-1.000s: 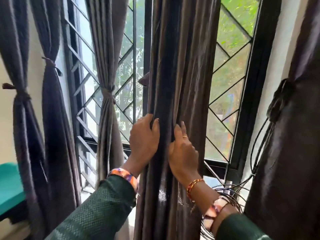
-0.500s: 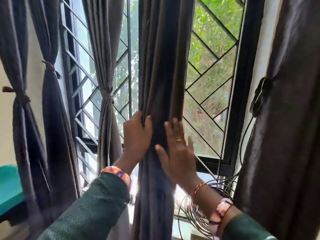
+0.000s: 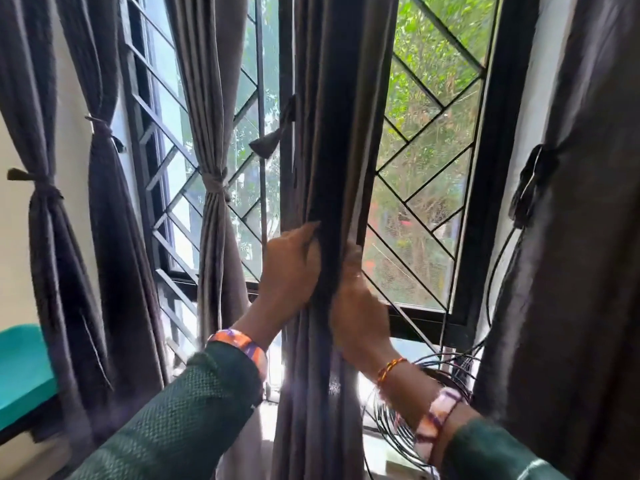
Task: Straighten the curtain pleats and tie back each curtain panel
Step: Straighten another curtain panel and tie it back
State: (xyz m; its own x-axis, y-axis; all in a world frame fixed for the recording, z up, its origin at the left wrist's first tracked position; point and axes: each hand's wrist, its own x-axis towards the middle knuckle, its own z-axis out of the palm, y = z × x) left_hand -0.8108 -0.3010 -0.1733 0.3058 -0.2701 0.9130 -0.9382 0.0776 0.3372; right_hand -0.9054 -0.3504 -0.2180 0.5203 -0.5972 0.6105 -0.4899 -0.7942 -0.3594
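Latticed window, both hands gathering middle curtain, tied panels beside

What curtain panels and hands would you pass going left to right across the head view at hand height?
Two tied dark panels → tied grey panel → left hand → middle curtain → right hand → right panel.

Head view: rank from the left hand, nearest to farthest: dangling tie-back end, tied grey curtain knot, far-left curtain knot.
From the left hand:
1. Dangling tie-back end, just above the hand.
2. Tied grey curtain knot, up and to its left.
3. Far-left curtain knot, at the left edge.
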